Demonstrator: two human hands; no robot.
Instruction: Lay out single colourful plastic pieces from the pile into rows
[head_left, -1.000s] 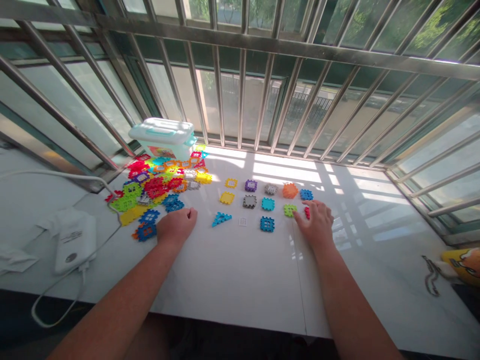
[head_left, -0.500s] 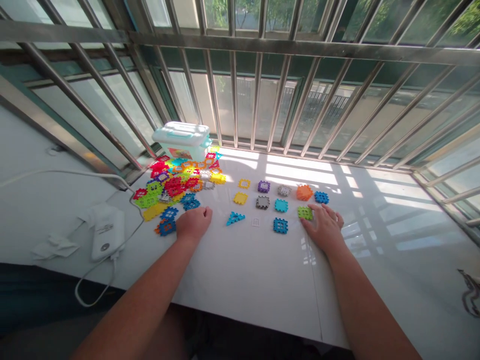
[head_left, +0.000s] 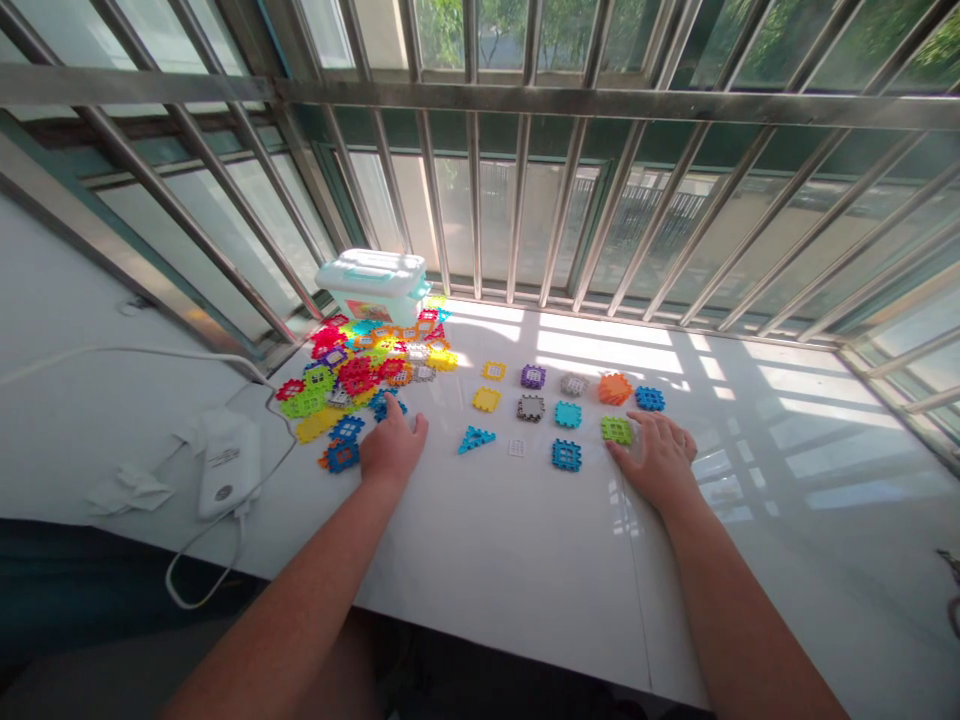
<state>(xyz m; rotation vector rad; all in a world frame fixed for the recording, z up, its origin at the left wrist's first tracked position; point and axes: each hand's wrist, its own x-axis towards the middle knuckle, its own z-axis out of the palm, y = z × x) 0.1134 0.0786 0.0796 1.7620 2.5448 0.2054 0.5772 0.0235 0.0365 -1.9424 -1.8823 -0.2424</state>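
Observation:
My left hand [head_left: 394, 447] is over the right edge of a heap of colourful toothed plastic building tiles [head_left: 358, 375]. Its index finger reaches out onto a blue tile [head_left: 381, 402], with the thumb held apart. My right hand [head_left: 664, 450] rests on the table, fingers loosely stretched, thumb and index at the right side of a green window tile [head_left: 616, 430]. Left of that tile are a light blue tile [head_left: 568, 414] and a blue window tile [head_left: 566, 455]. A blue triangle piece [head_left: 476, 438] and a small white grid piece [head_left: 516, 447] lie between my hands.
A lidded pale green box [head_left: 379, 285] stands behind the heap. Yellow, purple [head_left: 533, 376], grey, orange [head_left: 614, 388] and blue tiles form a back row. A white power bank [head_left: 229, 465] with a cable and crumpled tissue [head_left: 131, 490] lie left. Metal bars [head_left: 517, 210] border the table.
My left hand has gone from a closed fist to index finger and thumb apart, reaching onto a blue tile. My right hand stays by the green tile. The view has shifted slightly.

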